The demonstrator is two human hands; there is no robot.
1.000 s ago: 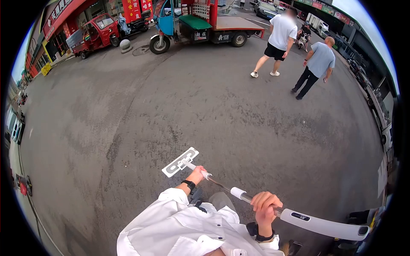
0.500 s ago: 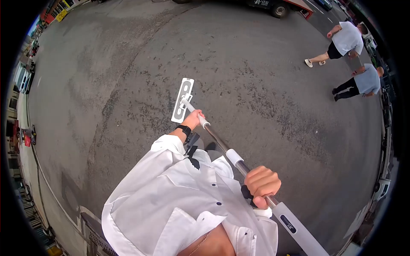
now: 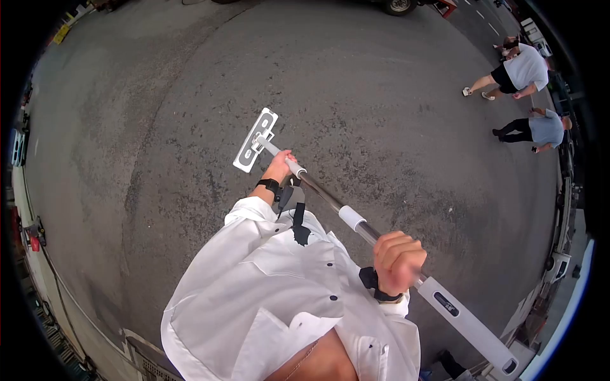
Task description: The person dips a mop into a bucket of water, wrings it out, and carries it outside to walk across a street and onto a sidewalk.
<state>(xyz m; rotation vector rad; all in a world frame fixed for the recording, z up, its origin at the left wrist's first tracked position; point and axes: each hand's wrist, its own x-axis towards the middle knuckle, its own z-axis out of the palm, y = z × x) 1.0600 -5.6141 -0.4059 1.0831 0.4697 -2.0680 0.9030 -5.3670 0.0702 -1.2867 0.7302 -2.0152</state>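
Note:
A flat mop runs diagonally across the view, with a white and grey rectangular head [image 3: 255, 141], a metal pole [image 3: 321, 192] and a long white handle end [image 3: 467, 324]. My left hand [image 3: 279, 166] is wrapped round the pole's lower part, close to the head, with a black watch on the wrist. Higher up, just below the white handle end, my right hand [image 3: 399, 261] closes round the pole in a fist. A black band circles that wrist too. The mop head overlaps the asphalt in this view, beyond my left hand.
Grey, patchy asphalt [image 3: 356, 114] spreads around me. Two people in light tops walk at the upper right, one in shorts [image 3: 524, 66] and one in dark trousers [image 3: 545, 129]. A vehicle wheel [image 3: 400, 6] shows at the top; more vehicles line the right edge.
The mop head has shifted left and slightly up in the view, and the handle's far end now shows. Both hands keep their hold. The two people have changed stride.

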